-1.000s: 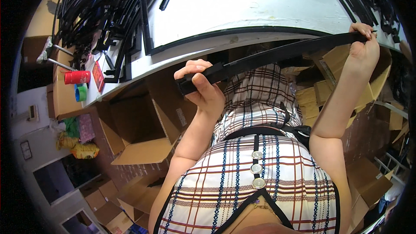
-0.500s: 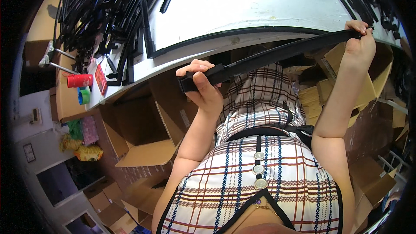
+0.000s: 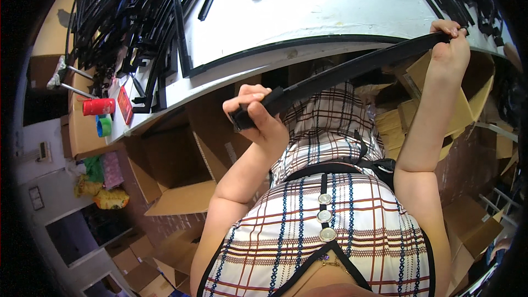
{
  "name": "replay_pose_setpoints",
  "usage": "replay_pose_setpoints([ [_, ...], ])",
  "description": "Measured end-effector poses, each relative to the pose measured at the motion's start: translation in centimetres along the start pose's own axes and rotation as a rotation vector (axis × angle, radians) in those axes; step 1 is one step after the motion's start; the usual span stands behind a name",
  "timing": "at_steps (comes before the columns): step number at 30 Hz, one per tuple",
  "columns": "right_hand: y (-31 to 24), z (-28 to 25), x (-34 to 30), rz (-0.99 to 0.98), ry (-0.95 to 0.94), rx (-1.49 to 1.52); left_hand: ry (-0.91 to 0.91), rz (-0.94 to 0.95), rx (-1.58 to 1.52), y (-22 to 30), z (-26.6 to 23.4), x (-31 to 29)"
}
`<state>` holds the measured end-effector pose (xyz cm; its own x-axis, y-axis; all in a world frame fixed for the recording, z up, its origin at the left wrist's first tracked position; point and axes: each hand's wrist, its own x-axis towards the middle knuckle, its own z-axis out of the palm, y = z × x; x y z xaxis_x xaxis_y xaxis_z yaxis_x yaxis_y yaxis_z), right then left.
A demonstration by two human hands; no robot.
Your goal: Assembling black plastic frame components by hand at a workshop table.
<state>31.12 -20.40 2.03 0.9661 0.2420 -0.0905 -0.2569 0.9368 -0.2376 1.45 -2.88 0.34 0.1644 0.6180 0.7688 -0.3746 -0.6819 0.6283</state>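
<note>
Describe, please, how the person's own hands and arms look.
The left hand and right hand wear no gloves. No sleeve, watch or bracelet shows on the left arm or right arm. The white checked garment is sleeveless, with black edging at the armholes.

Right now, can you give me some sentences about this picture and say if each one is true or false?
1. The left hand and the right hand hold the same long black strip. True.
2. In the picture, the left hand is higher up than the right hand. False: the right hand is higher.
3. A red cylinder is beside a green roll. True.
4. The tabletop is bright red. False: it is white.
5. The big cardboard box nearest the left forearm is shut. False: it is open.
</note>
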Motion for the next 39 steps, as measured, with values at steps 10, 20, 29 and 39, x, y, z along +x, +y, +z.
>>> replay_pose_setpoints([
  [10, 0.1, 1.2, 0.9, -0.079, -0.115, -0.074, -0.156, -0.349, -0.173, -0.3, 0.5, -2.0],
  [20, 10.6, 7.7, -10.1, -0.124, -0.339, -0.360, -0.387, -0.664, -0.356, 0.8, 4.1, -2.2],
  [29, 9.1, 11.1, -4.3, -0.557, -0.718, -0.723, -0.561, -0.494, 0.004, -1.9, 5.4, 1.7],
  [39, 13.2, 8.1, 1.4, -0.846, -1.022, -1.036, -0.433, -0.398, 0.023, -0.6, 0.9, 1.6],
])
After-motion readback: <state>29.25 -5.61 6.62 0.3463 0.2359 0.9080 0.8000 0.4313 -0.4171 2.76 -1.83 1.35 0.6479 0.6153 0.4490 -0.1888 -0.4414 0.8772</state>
